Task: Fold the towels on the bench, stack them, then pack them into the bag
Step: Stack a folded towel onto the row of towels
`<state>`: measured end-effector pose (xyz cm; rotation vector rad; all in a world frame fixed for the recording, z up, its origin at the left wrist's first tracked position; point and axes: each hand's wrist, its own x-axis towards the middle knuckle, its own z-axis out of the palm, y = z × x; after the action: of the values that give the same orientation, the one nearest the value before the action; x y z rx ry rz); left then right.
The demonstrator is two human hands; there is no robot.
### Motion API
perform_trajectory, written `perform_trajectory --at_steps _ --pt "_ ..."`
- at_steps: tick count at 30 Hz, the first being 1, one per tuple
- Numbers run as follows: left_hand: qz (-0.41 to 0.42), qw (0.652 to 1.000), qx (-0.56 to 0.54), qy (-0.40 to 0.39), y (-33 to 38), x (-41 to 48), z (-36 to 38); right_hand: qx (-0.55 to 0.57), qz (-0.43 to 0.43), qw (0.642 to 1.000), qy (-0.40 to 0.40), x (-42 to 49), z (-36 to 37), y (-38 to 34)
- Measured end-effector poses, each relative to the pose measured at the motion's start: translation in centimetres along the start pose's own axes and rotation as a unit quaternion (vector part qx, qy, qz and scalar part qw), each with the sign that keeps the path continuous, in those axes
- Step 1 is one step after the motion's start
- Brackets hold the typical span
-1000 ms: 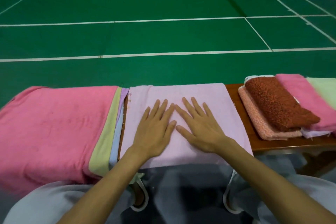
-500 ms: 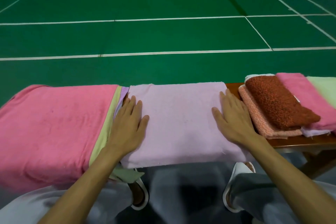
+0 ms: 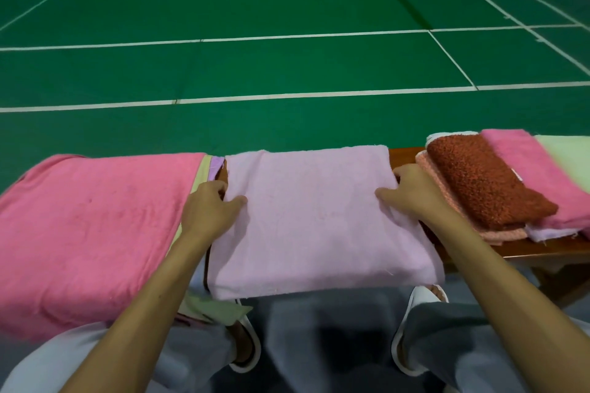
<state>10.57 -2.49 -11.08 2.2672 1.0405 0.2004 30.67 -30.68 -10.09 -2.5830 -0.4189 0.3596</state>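
A folded lilac towel (image 3: 316, 220) lies across the middle of the wooden bench (image 3: 542, 252), its near edge hanging over the front. My left hand (image 3: 209, 210) pinches its left edge, thumb on top and fingers curled under. My right hand (image 3: 415, 191) grips its right edge the same way. To the left lies a pile of unfolded towels with a pink one (image 3: 89, 233) on top and yellow-green and purple edges showing beneath. At the right sits a stack of folded towels: a rust one (image 3: 485, 185) over a salmon one, beside a pink towel (image 3: 536, 175) and a pale green one. No bag is in view.
Green court flooring (image 3: 287, 67) with white lines stretches beyond the bench. My knees in grey trousers and my white slippers (image 3: 245, 348) are below the bench's front edge. A strip of bare bench shows between the lilac towel and the folded stack.
My hands slid apart from the towel's middle to its left and right edges, then curled from flat to gripping those edges.
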Motion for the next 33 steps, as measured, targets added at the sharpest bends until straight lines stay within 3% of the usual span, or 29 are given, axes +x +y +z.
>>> perform_trajectory --at_steps 3,6,11,17,21,26,30,33 --pt "-0.028 0.988 -0.149 -0.022 0.1 0.0 -0.8 0.137 -0.001 0.991 0.009 -0.2 -1.0 0.6" --pt "-0.050 0.955 -0.287 -0.053 0.4 -0.6 -1.6 0.302 0.011 0.953 -0.010 -1.1 -2.1 1.1" --pt "0.005 0.920 -0.379 -0.102 0.2 -1.0 -3.1 0.426 -0.050 0.900 -0.073 -2.8 -3.7 1.1" --pt "0.076 0.946 -0.293 -0.115 0.1 -1.0 -5.4 0.351 -0.114 0.923 -0.108 -3.3 -6.2 1.3" --pt "0.106 0.974 -0.186 -0.077 -0.1 -1.4 -6.8 0.306 -0.145 0.932 -0.128 -4.0 -8.3 0.8" --pt "0.178 0.983 -0.046 -0.026 0.5 -2.3 -8.1 0.097 -0.176 0.977 -0.078 -3.3 -9.7 1.5" --pt "0.216 0.976 0.000 -0.004 1.3 -2.2 -8.4 -0.028 -0.202 0.978 -0.040 -3.0 -10.4 1.1" --pt "0.209 0.977 -0.008 0.039 2.0 -1.7 -8.4 -0.044 -0.196 0.979 0.043 -2.4 -10.7 0.5"
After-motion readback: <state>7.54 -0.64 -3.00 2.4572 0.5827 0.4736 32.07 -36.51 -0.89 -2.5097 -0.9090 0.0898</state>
